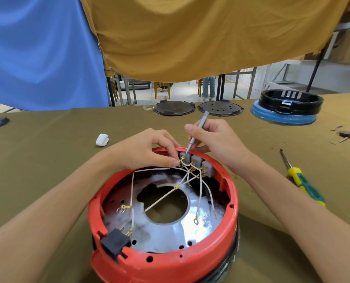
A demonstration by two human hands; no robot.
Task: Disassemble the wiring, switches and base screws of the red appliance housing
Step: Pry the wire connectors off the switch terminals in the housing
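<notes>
Head view, green-yellow screwdriver (304, 181) right of red housing (229, 227), white wad (102, 139) left

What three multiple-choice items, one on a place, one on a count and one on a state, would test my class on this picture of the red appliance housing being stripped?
1. Where does the green-and-yellow screwdriver lie?
A. on the cloth right of the red housing
B. inside the housing
C. in the left hand

2. How many grey switches sit in a row at the housing's far rim?
A. one
B. three
C. five

3. What is the right hand doing?
A. resting flat
B. gripping a thin grey tool
C. lifting a black lid

Answers: 1 A, it lies alone on the cloth; 2 B, three grey blocks stand side by side; 3 B, fingers curl round the tool, its tip at the leftmost switch.
</notes>
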